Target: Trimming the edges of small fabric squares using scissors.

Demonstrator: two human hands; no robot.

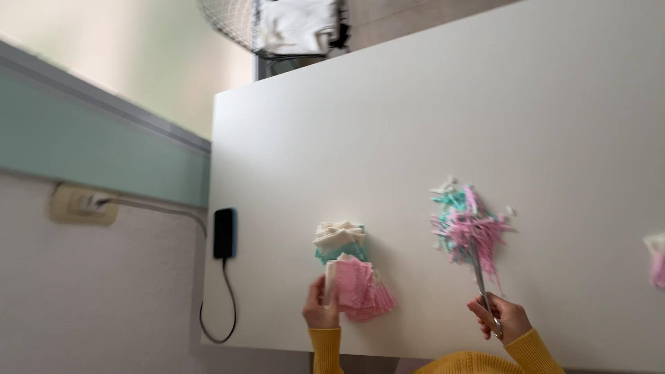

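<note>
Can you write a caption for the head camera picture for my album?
Left hand holds pink fabric pieces; right hand holds scissors by a pile of trimmings.

Surface (429,104): plain white.
Fabric stack (350,273): cream top, teal middle, pink front.
Scrap pile (467,228): pink and teal strips, few cream bits.
Scissors (483,291): silver-grey.
Sleeves (325,350): mustard yellow.
Phone (224,233): black, blue edge; cable black.
Wall band (90,145): pale green.
</note>
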